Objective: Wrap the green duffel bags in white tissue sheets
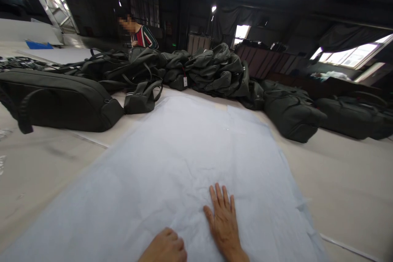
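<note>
A large pale bluish-white sheet [196, 139], thin and slightly wrinkled, is spread over the table in front of me. My right hand [224, 221] lies flat on it with the fingers stretched out. To its left, at the bottom edge of the view, my left hand [167, 246] is curled with its knuckles up, on or just above the sheet. Its fingertips are hidden, so I cannot make out what they hold, if anything. Faint creases run across the sheet between and ahead of both hands.
Dark green bags [215, 69] are heaped along the sheet's far end. A long bag [64, 98] stands at left, and more bags [291, 112] at right. The beige table [346, 180] shows on both sides. Behind the heap a person in a striped top [147, 37] leans forward.
</note>
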`<state>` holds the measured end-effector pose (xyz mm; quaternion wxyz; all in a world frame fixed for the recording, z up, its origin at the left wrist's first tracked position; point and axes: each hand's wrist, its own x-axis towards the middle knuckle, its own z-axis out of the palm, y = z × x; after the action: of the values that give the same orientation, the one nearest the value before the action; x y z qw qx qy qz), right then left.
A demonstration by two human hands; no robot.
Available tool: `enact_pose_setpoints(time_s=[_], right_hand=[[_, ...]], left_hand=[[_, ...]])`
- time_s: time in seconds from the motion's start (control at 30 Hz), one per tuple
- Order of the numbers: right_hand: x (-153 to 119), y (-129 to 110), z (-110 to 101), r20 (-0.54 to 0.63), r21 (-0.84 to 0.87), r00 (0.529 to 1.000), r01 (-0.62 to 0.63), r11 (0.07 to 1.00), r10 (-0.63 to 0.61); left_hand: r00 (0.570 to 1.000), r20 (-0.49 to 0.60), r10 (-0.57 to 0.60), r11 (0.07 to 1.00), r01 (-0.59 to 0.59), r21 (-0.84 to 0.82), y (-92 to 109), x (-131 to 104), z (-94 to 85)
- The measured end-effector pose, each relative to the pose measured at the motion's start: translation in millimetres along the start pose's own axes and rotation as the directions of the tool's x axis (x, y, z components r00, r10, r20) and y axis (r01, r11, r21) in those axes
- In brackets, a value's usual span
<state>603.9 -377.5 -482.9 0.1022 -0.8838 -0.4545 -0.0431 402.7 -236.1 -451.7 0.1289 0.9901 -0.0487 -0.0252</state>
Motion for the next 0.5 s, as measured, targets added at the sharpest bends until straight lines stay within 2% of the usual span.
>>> enact_pose_setpoints(time_s=[0.1,0.17,0.23,0.3,0.33,0.4,0.43,0.47,0.5], right_hand=[[5.1,-0.8,-2.2,0.042,0.064,0.999,-0.029,0.998,0.027],[12.8,-1.0,-8.5,0.089,0.185,0.995,-0.069,0.98,0.054],[17.9,0.8,-23.8,0.105,0.369,0.987,-0.15,0.917,0.119],[11.1,7.3,-51.8,0.075,0.569,0.966,-0.246,0.785,0.248],[0.7,13.4,-70.5,0.055,0.647,0.94,-0.29,0.705,0.336],[-36.0,32.8,-114.1,0.024,0.729,0.849,-0.376,0.572,0.528],[-61.2,46.1,-137.1,0.009,0.728,0.777,-0.437,0.528,0.63],[-89.4,61.3,-159.8,-0.01,0.701,0.685,-0.515,0.493,0.729],[-119.0,77.8,-181.1,-0.035,0.66,0.574,-0.601,0.45,0.818]], left_hand=[[1.0,-0.016,-0.017,0.992,0.015,-0.126,12.2,33.7,-33.6],[0.998,0.041,-0.054,0.98,0.061,-0.189,19.8,50.9,-43.8],[0.976,0.177,-0.126,0.972,0.157,-0.173,23.9,59.9,-38.8],[0.948,0.264,-0.178,0.969,0.215,-0.119,23.4,62.1,-25.6],[0.944,0.274,-0.186,0.971,0.219,-0.097,22.0,61.7,-19.5],[0.948,0.263,-0.182,0.976,0.208,-0.072,19.7,60.3,-13.6],[0.947,0.263,-0.181,0.978,0.203,-0.057,19.7,59.7,-14.6],[0.946,0.267,-0.185,0.979,0.201,-0.034,20.8,59.4,-18.1],[0.942,0.277,-0.192,0.979,0.202,-0.005,22.8,59.3,-23.2]])
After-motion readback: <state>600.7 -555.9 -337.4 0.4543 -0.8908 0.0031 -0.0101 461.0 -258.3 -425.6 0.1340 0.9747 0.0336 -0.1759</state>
